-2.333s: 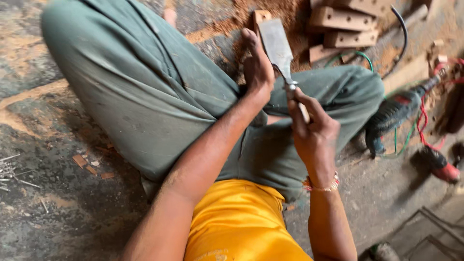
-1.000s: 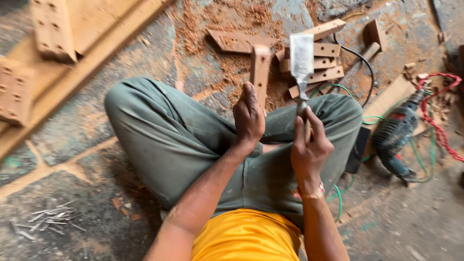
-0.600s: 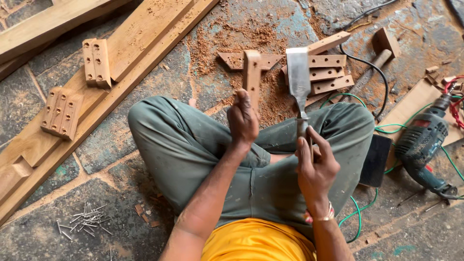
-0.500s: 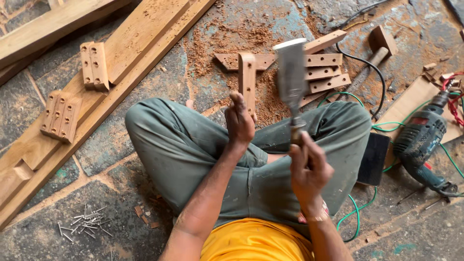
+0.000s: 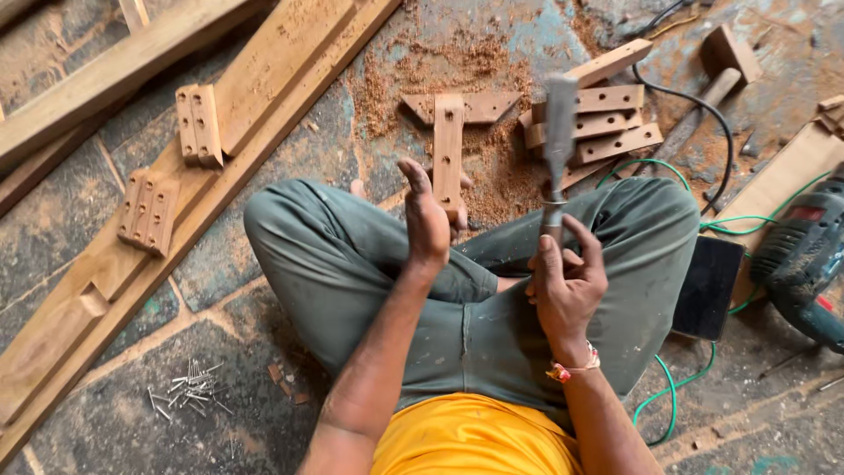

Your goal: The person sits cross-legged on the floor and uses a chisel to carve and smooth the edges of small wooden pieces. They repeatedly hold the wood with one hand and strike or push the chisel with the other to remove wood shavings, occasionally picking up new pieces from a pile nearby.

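Note:
I sit cross-legged on a stone floor in grey-green trousers. My right hand (image 5: 567,286) grips the handle of a wide flat chisel (image 5: 558,132), blade pointing up and away, turned nearly edge-on. My left hand (image 5: 426,220) is raised beside it, palm open, fingers together, holding nothing. Just beyond my left hand a short drilled wooden piece (image 5: 447,149) lies on the floor in sawdust, in front of my knees.
A stack of drilled wooden strips (image 5: 598,123) lies beyond the chisel. Long planks (image 5: 264,79) with small notched blocks (image 5: 198,123) run at left. Loose nails (image 5: 189,391) lie at lower left. A power drill (image 5: 804,255), green cable, a dark tablet (image 5: 708,286) and a mallet (image 5: 716,66) are at right.
The view has tilted up from my lap to show more floor and planks. The chisel has rotated in my right hand from flat-on to edge-on. My left hand has lifted off my knee.

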